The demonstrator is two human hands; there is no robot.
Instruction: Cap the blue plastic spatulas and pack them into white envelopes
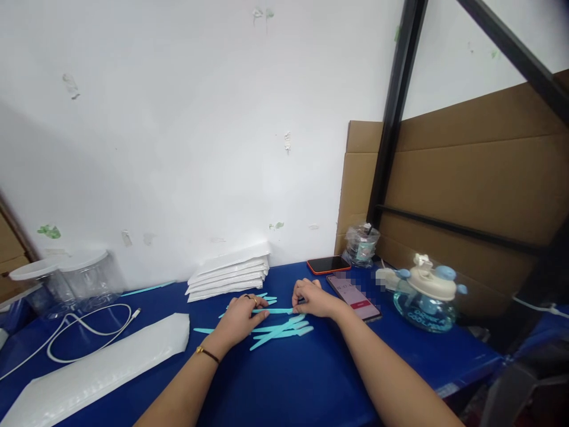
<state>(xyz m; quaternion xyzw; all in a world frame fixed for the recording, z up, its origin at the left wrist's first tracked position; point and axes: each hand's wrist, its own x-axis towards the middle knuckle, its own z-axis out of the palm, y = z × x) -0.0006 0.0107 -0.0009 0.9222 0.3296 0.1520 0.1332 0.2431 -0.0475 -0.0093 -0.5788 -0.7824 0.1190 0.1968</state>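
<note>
Several light-blue eyebrow razors [278, 333] lie loosely crossed on the blue table, below and between my hands. One more eyebrow razor [278, 311] stretches level from hand to hand. Its left part runs between the thumb and forefinger of my left hand [242, 317], whose fingers curl over the pile. At the other end, my right hand [311, 298] pinches its tip with fingers bent together. A few razor ends poke out behind the left fingers, and the rest of those razors is hidden.
White padded envelopes [229, 273] are stacked by the wall; a long white one [102, 370] lies at left near a white cable [89, 311] and clear canisters [66, 284]. At right are two phones [329, 265], a wrapped cup [362, 243] and a blue bottle [427, 296].
</note>
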